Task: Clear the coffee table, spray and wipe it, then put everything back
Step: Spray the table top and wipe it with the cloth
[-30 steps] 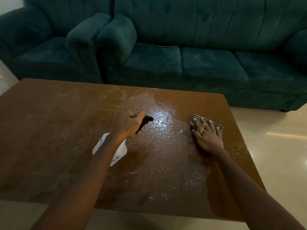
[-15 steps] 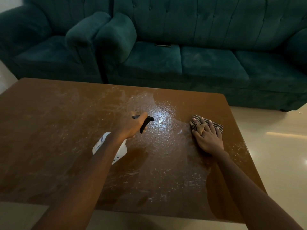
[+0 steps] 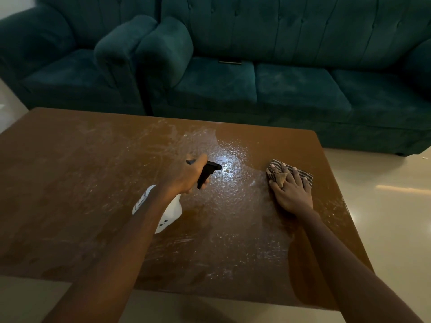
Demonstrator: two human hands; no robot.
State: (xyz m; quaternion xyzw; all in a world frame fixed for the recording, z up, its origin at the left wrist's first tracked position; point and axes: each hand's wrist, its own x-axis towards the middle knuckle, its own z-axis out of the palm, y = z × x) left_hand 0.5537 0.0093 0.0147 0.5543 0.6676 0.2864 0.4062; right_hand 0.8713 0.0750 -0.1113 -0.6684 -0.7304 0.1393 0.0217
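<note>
The brown coffee table (image 3: 70, 173) fills the lower view, its top covered in wet droplets and streaks. My left hand (image 3: 184, 174) grips a white spray bottle (image 3: 171, 212) by its black trigger head, nozzle pointing right over the table's middle. The bottle hangs tilted below my wrist, partly hidden by my forearm. My right hand (image 3: 291, 191) presses flat on a folded striped cloth (image 3: 303, 174) near the table's right edge, fingers spread over it.
A dark teal sofa (image 3: 291, 89) runs along the far side of the table, with a matching armchair (image 3: 65, 73) at the left. A small dark flat object (image 3: 230, 62) lies on the sofa seat. Pale tiled floor (image 3: 384, 206) lies to the right.
My left hand has shifted the spray bottle slightly and the trigger head has tilted. The right hand and cloth have stayed in place.
</note>
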